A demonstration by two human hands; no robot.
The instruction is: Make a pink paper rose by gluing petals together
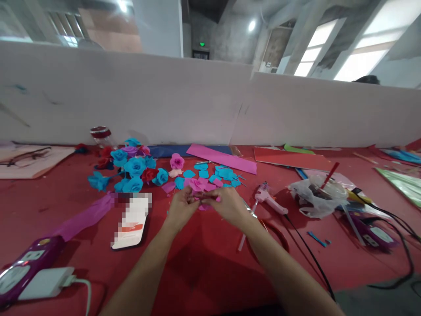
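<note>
My left hand [182,208] and my right hand [232,204] meet above the red table, fingertips pinched close together. A pink paper flower [198,184] shows at their fingertips, and both hands appear closed on it; its lower part is hidden by my fingers. Around it lie loose blue paper petals [226,172] and pink petals [169,188]. Behind my left hand stands a finished pink rose [176,161]. A pink glue gun [271,200] rests to the right of my right hand, and a pair of scissors [250,208] lies partly behind that wrist.
Left of my hands are a bunch of blue, red and purple paper flowers [134,166], a phone [133,224] and a purple power strip [31,259]. Pink crepe paper [222,159] lies behind. On the right are a bagged cup [320,193], another power strip [373,232] and cables.
</note>
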